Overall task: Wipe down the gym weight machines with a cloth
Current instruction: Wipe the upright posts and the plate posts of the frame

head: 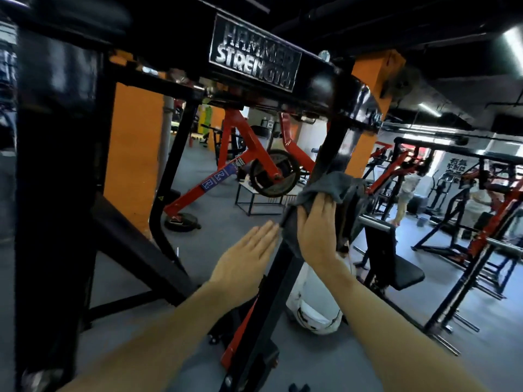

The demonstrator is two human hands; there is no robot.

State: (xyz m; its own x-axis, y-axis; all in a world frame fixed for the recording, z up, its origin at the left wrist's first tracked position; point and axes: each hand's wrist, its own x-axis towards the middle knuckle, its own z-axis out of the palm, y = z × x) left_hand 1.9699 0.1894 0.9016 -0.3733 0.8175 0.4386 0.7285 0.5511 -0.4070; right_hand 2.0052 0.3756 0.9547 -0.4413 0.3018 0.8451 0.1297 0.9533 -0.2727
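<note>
Grey rubber floor (215, 239) runs through a dim gym with orange pillars (133, 154) and red-and-black machines. Before me stands a black weight machine (331, 154) bearing a silver Hammer Strength plate (254, 56). The grey cloth (319, 190) is crumpled around its slanted post. My right hand (317, 230) presses it there with straight fingers; my left hand (243, 256) hovers flat, holding nothing, beside the post.

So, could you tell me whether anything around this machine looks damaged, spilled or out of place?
Nothing stands out. The right hand presses the grey cloth against the black frame post, the left hand is flat and open beside it, and the floor shows no spill.
</note>
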